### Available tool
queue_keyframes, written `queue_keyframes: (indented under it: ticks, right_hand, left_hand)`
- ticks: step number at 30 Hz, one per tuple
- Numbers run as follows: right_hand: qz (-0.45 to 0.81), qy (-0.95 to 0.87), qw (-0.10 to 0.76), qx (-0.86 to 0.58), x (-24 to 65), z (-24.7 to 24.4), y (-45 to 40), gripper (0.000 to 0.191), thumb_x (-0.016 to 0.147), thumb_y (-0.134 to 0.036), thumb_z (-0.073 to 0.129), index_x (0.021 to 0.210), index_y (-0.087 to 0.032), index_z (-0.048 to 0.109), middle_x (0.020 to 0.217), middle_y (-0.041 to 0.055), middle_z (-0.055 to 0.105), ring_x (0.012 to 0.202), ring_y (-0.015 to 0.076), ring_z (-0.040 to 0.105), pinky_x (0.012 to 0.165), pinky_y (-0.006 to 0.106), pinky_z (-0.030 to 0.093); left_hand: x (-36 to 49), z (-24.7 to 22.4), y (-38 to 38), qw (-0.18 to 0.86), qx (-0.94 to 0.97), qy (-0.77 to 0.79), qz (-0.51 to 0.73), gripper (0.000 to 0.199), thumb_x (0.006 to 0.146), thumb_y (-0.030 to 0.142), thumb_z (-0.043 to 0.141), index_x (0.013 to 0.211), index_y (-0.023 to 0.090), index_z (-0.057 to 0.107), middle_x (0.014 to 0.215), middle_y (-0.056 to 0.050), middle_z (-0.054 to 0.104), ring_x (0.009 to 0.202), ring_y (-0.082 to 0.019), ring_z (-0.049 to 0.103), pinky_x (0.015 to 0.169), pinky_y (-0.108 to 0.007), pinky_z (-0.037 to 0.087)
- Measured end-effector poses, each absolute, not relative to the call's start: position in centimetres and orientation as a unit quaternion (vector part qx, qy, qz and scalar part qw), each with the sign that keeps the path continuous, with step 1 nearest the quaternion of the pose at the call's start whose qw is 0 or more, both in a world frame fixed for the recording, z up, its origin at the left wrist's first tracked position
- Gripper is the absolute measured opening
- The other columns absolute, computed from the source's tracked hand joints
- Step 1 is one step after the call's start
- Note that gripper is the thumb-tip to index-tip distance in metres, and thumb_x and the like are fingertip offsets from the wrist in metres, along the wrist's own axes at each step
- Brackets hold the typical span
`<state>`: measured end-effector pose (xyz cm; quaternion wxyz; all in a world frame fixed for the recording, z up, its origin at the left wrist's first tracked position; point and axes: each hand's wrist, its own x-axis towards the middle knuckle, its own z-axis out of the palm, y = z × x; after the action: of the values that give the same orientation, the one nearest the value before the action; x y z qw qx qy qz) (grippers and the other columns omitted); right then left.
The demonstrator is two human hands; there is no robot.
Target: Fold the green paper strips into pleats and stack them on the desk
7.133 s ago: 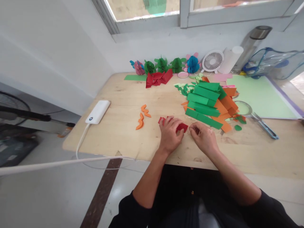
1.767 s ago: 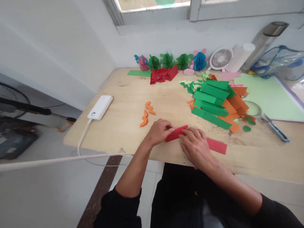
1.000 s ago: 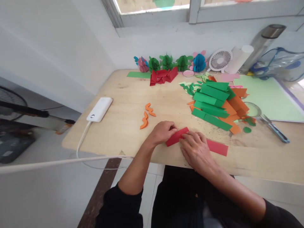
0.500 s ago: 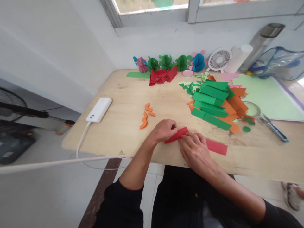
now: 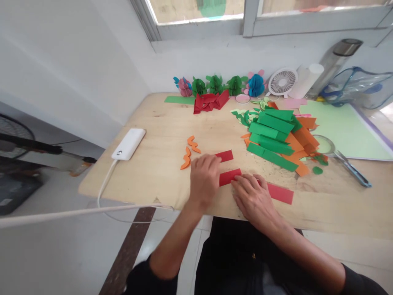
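My left hand is over the table with its fingers curled down and close together. A short red paper strip sticks out past its fingertips, apparently held in them. Just nearer to me, a folded red paper strip lies between my two hands. The fingertips of my right hand press on its right end and hold it against the tabletop. A longer, lighter red strip lies flat to the right, partly hidden under my right hand.
Orange wavy cutouts lie left of my hands. Green strips and orange strips are piled at the right, beside a utility knife and a tape roll. A white power bank sits at left. Folded red pieces lie before honeycomb paper figures.
My left hand has moved left and turned over with its back upward. The short red strip now shows beyond its fingers, apart from the one under my right hand, which has stayed put.
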<state>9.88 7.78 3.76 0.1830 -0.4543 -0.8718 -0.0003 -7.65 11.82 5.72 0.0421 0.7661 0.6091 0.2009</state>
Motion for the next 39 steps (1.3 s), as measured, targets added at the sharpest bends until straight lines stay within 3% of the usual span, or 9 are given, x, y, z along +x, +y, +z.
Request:
queue_keyframes:
  ticks: [3, 6, 11, 18, 25, 34, 39]
  right_hand:
    - [-0.012, -0.881, 0.16, -0.446, 9.8, 3.2, 7.8, 0.027, 0.096, -0.021, 0.044, 0.116, -0.016, 0.062, 0.123, 0.0086, 0.065, 0.121, 0.0261, 0.048, 0.106, 0.046, 0.027]
    - [-0.018, -0.894, 0.132, -0.428, 9.7, 2.6, 7.7, 0.031, 0.097, -0.023, 0.043, 0.119, -0.015, 0.062, 0.127, 0.0095, 0.063, 0.124, 0.0278, 0.047, 0.109, 0.05, 0.023]
    - [-0.041, -0.889, 0.11, -0.442, 10.3, 2.7, 7.5, 0.036, 0.097, -0.029, 0.042, 0.125, -0.013, 0.059, 0.132, 0.011, 0.06, 0.124, 0.0289, 0.047, 0.106, 0.05, 0.025]
    - [-0.065, -0.869, 0.096, -0.48, 12.2, 3.6, 7.5, 0.036, 0.095, -0.031, 0.046, 0.122, -0.013, 0.061, 0.131, 0.0108, 0.06, 0.123, 0.0304, 0.045, 0.106, 0.048, 0.026]
    - [-0.052, -0.876, 0.156, -0.453, 10.8, 5.5, 9.7, 0.036, 0.096, -0.029, 0.044, 0.124, -0.013, 0.059, 0.129, 0.012, 0.061, 0.124, 0.028, 0.047, 0.107, 0.049, 0.025]
    - [-0.014, -0.906, 0.097, -0.413, 5.7, 3.2, 13.7, 0.041, 0.092, -0.018, 0.043, 0.131, -0.011, 0.054, 0.132, 0.0158, 0.059, 0.125, 0.0276, 0.048, 0.107, 0.053, 0.028]
    - [-0.029, -0.903, 0.09, -0.419, 7.4, 3.1, 13.8, 0.04, 0.095, -0.025, 0.04, 0.128, -0.01, 0.056, 0.133, 0.0159, 0.058, 0.123, 0.029, 0.05, 0.107, 0.056, 0.026]
  left_hand:
    - [-6.7, 3.2, 6.8, -0.047, 0.809, 0.533, 0.243, 0.033, 0.094, 0.014, 0.04, 0.12, 0.013, 0.061, 0.123, -0.012, 0.066, 0.123, -0.027, 0.053, 0.108, -0.048, 0.031]
    - [-6.2, 1.5, 4.2, -0.036, 0.82, 0.534, 0.203, 0.039, 0.096, 0.019, 0.038, 0.131, 0.011, 0.053, 0.135, -0.013, 0.058, 0.131, -0.027, 0.047, 0.113, -0.051, 0.024]
    - [-6.8, 1.2, 4.1, -0.01, 0.807, 0.572, 0.15, 0.045, 0.098, 0.029, 0.035, 0.138, 0.012, 0.047, 0.145, -0.011, 0.048, 0.138, -0.027, 0.039, 0.114, -0.054, 0.022]
    - [-8.8, 0.8, 2.5, -0.03, 0.773, 0.619, 0.136, 0.049, 0.097, 0.031, 0.038, 0.142, 0.013, 0.042, 0.144, -0.013, 0.049, 0.138, -0.03, 0.038, 0.114, -0.055, 0.021]
    - [-9.0, 1.7, 4.5, -0.037, 0.764, 0.624, 0.162, 0.049, 0.099, 0.028, 0.031, 0.144, 0.011, 0.039, 0.145, -0.015, 0.048, 0.139, -0.028, 0.037, 0.113, -0.051, 0.024]
    - [-8.6, 1.1, 9.9, -0.013, 0.78, 0.614, 0.121, 0.046, 0.097, 0.026, 0.032, 0.14, 0.014, 0.045, 0.143, -0.013, 0.05, 0.137, -0.026, 0.041, 0.112, -0.054, 0.029]
    - [-9.2, 0.7, 9.2, -0.025, 0.771, 0.623, 0.129, 0.047, 0.097, 0.028, 0.035, 0.141, 0.015, 0.044, 0.145, -0.012, 0.048, 0.138, -0.027, 0.039, 0.113, -0.054, 0.028]
